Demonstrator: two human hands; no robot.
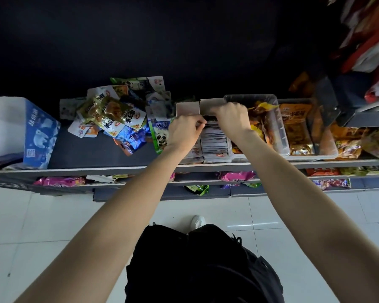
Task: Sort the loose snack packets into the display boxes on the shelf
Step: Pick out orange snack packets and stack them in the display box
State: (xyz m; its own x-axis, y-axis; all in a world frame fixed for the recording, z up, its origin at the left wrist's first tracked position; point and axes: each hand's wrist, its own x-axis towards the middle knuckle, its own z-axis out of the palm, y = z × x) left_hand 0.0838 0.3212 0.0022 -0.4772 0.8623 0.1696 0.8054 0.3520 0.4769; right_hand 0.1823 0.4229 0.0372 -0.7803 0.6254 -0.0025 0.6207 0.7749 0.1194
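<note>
Two bare hands meet over one cardboard display box (206, 106) on the top shelf (92, 149), head view only. Left hand (185, 132): fingers curled, thumb and fingertips pinching the top edge of a packet at the back of the row. Right hand (232, 119): fingers curled down over the same spot; whether it grips a packet or the box flap cannot be told, since the knuckles hide the fingertips.

White packets (214, 143) stand on edge in the box, filed one behind another; the row's long axis runs from the shelf front toward the back wall. Exact count unreadable: edges blur together and the wrists cover part of the row.

Loose pile of snack packets (116, 114) lies left of the box, flat and overlapping, pointing every way; more than ten, true number hidden by overlap. One green panda packet (161, 136) lies just beside the left wrist, long axis front-to-back.

Two clear plastic bins (282, 136) sit right of the box, holding orange packets. One blue-and-white carton (39, 136) stands at far left, cut off by the frame edge.
</note>
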